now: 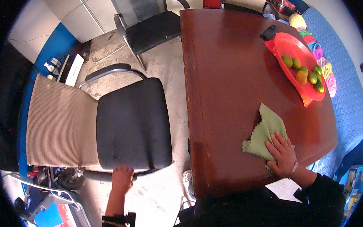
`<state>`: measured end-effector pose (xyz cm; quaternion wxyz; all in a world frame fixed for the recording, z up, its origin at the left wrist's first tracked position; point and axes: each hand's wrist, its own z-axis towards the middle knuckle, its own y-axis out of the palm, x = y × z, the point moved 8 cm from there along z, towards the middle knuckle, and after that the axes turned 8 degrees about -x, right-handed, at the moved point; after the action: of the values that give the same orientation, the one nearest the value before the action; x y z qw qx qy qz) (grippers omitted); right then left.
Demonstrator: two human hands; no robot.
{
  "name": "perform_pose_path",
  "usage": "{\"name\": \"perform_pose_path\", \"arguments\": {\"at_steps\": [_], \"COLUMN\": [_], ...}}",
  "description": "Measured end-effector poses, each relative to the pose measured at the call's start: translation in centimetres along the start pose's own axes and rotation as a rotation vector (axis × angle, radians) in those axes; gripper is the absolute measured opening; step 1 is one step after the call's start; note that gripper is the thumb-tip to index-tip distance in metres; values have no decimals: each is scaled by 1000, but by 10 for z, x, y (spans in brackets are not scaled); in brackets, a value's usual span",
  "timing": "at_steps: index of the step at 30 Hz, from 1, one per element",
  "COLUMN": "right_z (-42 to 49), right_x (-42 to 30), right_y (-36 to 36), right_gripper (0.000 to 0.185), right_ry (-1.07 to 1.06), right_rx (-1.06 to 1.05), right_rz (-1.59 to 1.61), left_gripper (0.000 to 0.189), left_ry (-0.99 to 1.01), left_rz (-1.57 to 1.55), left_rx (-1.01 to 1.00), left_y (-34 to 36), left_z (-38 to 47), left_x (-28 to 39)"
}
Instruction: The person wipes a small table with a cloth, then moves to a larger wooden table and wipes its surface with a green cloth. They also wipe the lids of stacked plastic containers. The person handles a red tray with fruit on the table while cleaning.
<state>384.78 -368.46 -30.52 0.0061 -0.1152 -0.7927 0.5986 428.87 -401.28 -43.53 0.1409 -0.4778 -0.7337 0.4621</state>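
Observation:
My right hand point(281, 157) holds a green cloth point(271, 125) down against the reddish-brown wooden table point(226, 79), its fingers spread over the fabric. The cloth lies partly spread, with one corner pointing away from me and jagged edges. To the left, my left hand point(122, 179) grips the padded armrest point(98, 175) of an office chair with a black seat point(134, 125) and a beige ribbed backrest point(62, 124). The palm side of that hand is hidden.
On the table's far right, a red plastic tray point(293, 52) holds several green and yellowish fruits point(301, 77); a black device point(268, 32) lies beside it. A second chair point(151, 31) stands beyond. A blue quilted cover point(340, 57) borders the table's right. A metal-framed rack point(76, 204) stands lower left.

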Motion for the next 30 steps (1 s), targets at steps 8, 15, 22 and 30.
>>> {"name": "perform_pose_path", "arguments": {"at_steps": [8, 15, 22, 30], "right_z": [-2, -3, 2, 0], "right_x": [15, 13, 12, 110], "right_y": [11, 9, -13, -5], "right_gripper": [70, 69, 66, 68], "right_ry": [44, 35, 126, 393], "right_rx": [-55, -152, -165, 4], "right_rz": [108, 61, 181, 112], "left_gripper": [20, 41, 67, 75], "left_ry": [-86, -67, -7, 418], "left_rz": [-70, -64, -917, -211], "left_rx": [-178, -311, -318, 95], "left_y": [8, 13, -68, -330], "left_z": [-8, -3, 67, 138], "left_x": [0, -1, 62, 150]}}
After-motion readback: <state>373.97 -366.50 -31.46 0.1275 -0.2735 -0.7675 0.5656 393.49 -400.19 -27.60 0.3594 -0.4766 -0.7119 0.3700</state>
